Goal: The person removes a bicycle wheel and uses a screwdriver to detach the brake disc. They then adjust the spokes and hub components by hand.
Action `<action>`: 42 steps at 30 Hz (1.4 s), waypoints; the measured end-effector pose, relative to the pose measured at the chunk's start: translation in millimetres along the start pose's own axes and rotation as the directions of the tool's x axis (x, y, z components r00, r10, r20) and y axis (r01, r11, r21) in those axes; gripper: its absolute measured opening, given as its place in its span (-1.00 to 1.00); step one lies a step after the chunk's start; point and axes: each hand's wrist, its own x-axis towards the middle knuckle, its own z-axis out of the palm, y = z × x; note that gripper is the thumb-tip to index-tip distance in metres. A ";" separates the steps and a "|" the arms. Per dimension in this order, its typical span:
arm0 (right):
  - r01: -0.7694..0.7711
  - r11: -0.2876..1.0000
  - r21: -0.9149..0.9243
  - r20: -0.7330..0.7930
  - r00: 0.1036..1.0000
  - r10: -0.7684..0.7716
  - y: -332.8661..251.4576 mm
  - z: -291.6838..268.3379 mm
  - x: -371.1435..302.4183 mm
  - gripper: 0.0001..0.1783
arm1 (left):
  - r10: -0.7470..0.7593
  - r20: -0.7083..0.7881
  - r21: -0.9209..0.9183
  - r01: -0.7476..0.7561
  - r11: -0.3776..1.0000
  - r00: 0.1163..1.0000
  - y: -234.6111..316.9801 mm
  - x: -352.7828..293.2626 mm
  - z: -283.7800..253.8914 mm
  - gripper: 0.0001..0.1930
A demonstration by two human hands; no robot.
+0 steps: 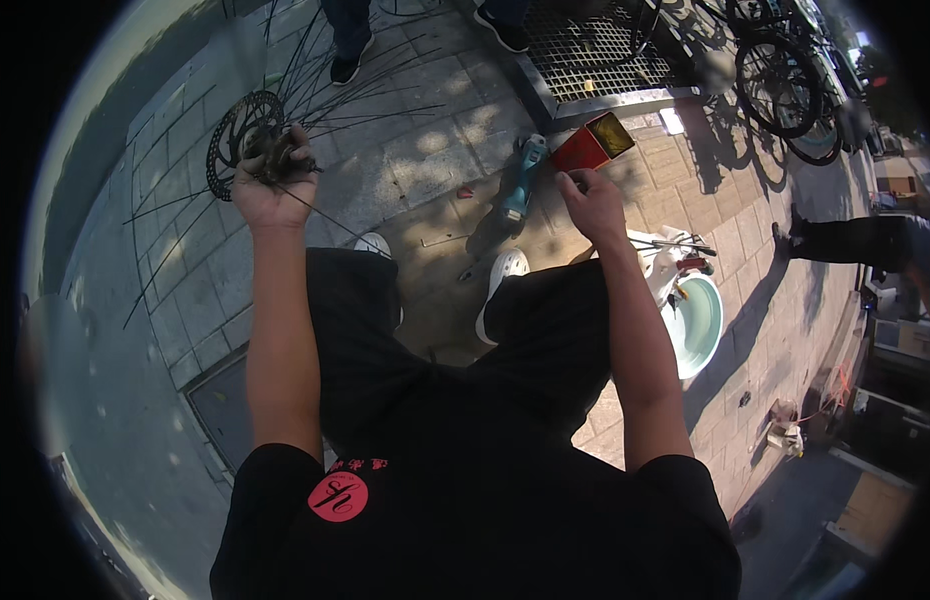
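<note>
My left hand (276,190) is closed around a bicycle wheel hub (275,155), raised at the upper left. A dark, perforated brake disc (228,150) sits on the hub's left side. Thin, dark spokes (390,118) fan out from it in many directions, and no rim shows round them. My right hand (592,205) hovers by the near side of a red square tin (583,148) with a yellow inside. Its thumb and fingers are drawn together; whatever may be between them is too small to make out. Left of the tin, a teal power tool (526,178) lies on the paving.
A pale green basin (697,325) stands beyond my right forearm, with several hand tools (680,245) at its far edge. A metal grate (605,60) lies ahead. Bicycles (785,90) stand at the upper right. Other people's feet (350,65) and legs (855,240) are nearby.
</note>
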 end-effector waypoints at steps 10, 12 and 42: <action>-0.266 0.959 0.101 0.095 0.962 0.257 47.2 -15.7 58.2 -0.40 | -0.015 0.056 -0.028 0.016 0.999 0.998 11.6 -14.4 5.2 -0.47; -0.238 0.952 0.190 0.011 0.971 0.240 57.9 -17.9 63.1 -0.40 | -0.033 0.047 0.001 0.033 0.999 0.998 8.3 -11.1 11.3 -0.49; -0.570 0.367 0.735 0.134 0.653 0.745 210.0 15.1 -68.5 -0.52 | -0.116 0.018 0.049 0.115 0.992 0.993 8.0 -4.8 22.2 -0.43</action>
